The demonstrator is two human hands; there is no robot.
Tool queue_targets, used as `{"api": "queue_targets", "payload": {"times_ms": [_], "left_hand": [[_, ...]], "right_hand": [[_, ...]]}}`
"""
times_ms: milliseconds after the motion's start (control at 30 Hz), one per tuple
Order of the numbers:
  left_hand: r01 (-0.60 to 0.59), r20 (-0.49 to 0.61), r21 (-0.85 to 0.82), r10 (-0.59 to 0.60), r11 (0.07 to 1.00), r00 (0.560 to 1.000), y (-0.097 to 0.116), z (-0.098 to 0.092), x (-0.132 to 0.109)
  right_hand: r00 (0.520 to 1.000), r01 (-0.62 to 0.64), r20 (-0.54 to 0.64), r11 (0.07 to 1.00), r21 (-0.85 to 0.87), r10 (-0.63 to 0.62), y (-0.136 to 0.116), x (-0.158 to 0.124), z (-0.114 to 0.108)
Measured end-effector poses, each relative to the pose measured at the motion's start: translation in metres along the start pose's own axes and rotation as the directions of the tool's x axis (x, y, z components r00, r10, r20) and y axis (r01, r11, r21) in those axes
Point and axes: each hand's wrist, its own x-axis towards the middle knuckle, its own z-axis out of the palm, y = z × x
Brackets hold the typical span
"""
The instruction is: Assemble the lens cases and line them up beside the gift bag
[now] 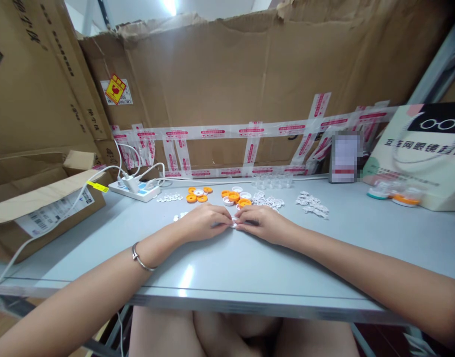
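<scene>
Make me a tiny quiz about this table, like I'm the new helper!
1. True or false: the left hand and the right hand meet on one small white part.
2. What lies on the grey table just beyond the fingers? A) orange rings B) scissors C) a cup
3. Fill in: the metal bracelet is on the ___ wrist.
Key: 1 true; 2 A; 3 left.
</scene>
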Motion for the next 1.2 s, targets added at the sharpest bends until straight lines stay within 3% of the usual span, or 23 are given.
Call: {"api": "queue_targets", "payload": {"times_ms": [567, 767, 1000, 1100, 1200], "left_hand": [[0.007, 0.022, 0.049, -0.008, 0.999, 1.0, 0.003, 0.0, 0.001], [0.012, 0.055, 0.031, -0.013, 0.999, 0.998, 0.004, -0.007, 0.002], [0.059, -0.056, 0.058, -0.056, 0.997, 0.997, -0.004, -0.015, 0.002], [0.118, -0.112, 0.088, -0.108, 0.989, 0.988, -0.013, -0.022, 0.0], [0.312, -0.154, 0.116, -0.293, 0.943, 0.944, -0.027, -0.035, -0.005]], "right_hand": [[0.999, -0.04, 0.029, 0.999, -0.031, 0.041, -0.002, 0.003, -0.003], [0.984, -0.177, 0.025, 0.977, 0.118, 0.175, -0.001, 0.003, -0.005], [0.963, -0.264, 0.019, 0.927, 0.266, 0.269, -0.002, 0.001, -0.004], [0.951, -0.304, 0.025, 0.915, 0.265, 0.309, -0.003, 0.001, -0.005], [0.943, -0.331, 0.046, 0.911, 0.245, 0.331, -0.005, 0.001, -0.005]]}}
